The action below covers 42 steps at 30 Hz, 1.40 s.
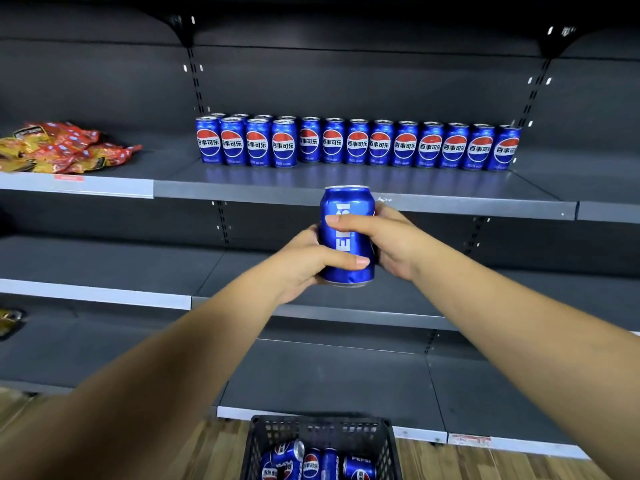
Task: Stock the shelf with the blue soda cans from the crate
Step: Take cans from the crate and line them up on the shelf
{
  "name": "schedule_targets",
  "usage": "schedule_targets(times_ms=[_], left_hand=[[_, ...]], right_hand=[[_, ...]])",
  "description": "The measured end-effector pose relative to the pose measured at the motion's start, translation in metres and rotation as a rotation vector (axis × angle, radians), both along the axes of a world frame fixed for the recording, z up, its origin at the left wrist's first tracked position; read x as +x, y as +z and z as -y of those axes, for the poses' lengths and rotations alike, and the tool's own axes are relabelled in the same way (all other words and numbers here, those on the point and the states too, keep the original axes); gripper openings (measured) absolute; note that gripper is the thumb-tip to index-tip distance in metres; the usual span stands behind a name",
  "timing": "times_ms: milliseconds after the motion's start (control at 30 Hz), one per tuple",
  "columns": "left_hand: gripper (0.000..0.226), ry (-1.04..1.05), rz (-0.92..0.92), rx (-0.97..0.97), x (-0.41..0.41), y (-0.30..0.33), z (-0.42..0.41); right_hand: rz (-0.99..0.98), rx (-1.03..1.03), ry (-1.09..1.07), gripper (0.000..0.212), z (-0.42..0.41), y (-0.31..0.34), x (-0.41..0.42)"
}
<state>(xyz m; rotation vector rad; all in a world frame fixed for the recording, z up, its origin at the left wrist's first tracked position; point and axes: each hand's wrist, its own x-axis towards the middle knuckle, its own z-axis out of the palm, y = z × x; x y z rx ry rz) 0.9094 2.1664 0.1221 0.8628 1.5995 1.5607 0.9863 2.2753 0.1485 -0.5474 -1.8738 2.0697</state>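
An upright blue soda can [346,202] is held in front of the shelf edge by both hands. My left hand [308,261] grips its lower part, thumb across the front. My right hand [388,237] wraps its right side, with one finger laid across the label. On the grey shelf [346,188] behind stands a long row of blue cans [356,143], with several more set in front at the left end. A black crate [322,431] on the floor below holds several loose blue cans [311,462] lying on their sides.
Red and yellow snack bags [62,147] lie piled on the same shelf level to the left. Two lower grey shelves [138,265] run beneath. Another snack pack [10,320] shows at the far left. The floor [214,452] is wood.
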Motion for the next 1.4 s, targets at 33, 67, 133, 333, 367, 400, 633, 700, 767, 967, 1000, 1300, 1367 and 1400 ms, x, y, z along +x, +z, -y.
schedule_targets(times_ms=[33, 67, 133, 333, 367, 400, 633, 700, 767, 967, 1000, 1300, 1367, 1400], left_hand=[[0.054, 0.024, 0.001, 0.017, 0.002, -0.002, -0.001], [0.062, 0.061, -0.008, 0.034, 0.003, -0.004, -0.004], [0.073, 0.129, -0.056, 0.062, 0.007, -0.007, -0.009], [0.076, 0.146, -0.079, 0.064, 0.003, -0.002, -0.007], [0.07, 0.116, -0.048, 0.065, 0.0, 0.0, -0.002], [0.064, 0.08, -0.03, 0.059, -0.001, 0.002, 0.002], [0.072, -0.01, 0.043, 0.055, 0.007, -0.009, 0.008], [0.094, 0.039, 0.099, 0.103, 0.007, -0.014, 0.008], [0.1, 0.088, 0.112, 0.123, 0.008, -0.017, 0.011], [0.071, 0.286, -0.242, 0.011, 0.024, -0.02, 0.004], [0.076, 0.328, -0.263, -0.002, 0.026, -0.02, 0.002], [0.05, 0.35, -0.233, 0.013, 0.001, -0.022, 0.026], [0.051, 0.352, -0.217, 0.02, -0.007, -0.027, 0.033], [0.051, 0.344, -0.222, 0.016, -0.011, -0.029, 0.035]], right_hand=[[-0.007, 0.007, -0.026, 0.044, 0.001, -0.001, -0.001], [-0.007, 0.021, -0.051, 0.046, 0.001, -0.002, -0.003], [0.008, 0.052, -0.096, 0.052, 0.002, -0.004, -0.007], [-0.033, 0.048, -0.031, 0.048, -0.002, -0.004, 0.001], [-0.031, 0.064, 0.001, 0.048, -0.004, -0.004, 0.005], [-0.021, 0.078, 0.032, 0.052, -0.006, -0.004, 0.008], [0.0, 0.096, 0.096, 0.021, 0.0, -0.007, 0.014], [-0.001, 0.144, 0.079, 0.018, -0.001, -0.002, 0.015], [-0.006, 0.194, 0.019, 0.024, 0.002, 0.003, 0.014], [-0.036, 0.325, -0.251, 0.056, 0.022, 0.005, 0.001], [-0.035, 0.37, -0.282, 0.058, 0.027, 0.005, -0.001], [0.055, 0.503, -0.171, 0.071, 0.046, 0.011, -0.007], [0.1, 0.601, -0.103, 0.081, 0.048, 0.006, -0.009], [0.119, 0.626, -0.08, 0.083, 0.049, 0.001, -0.011]])
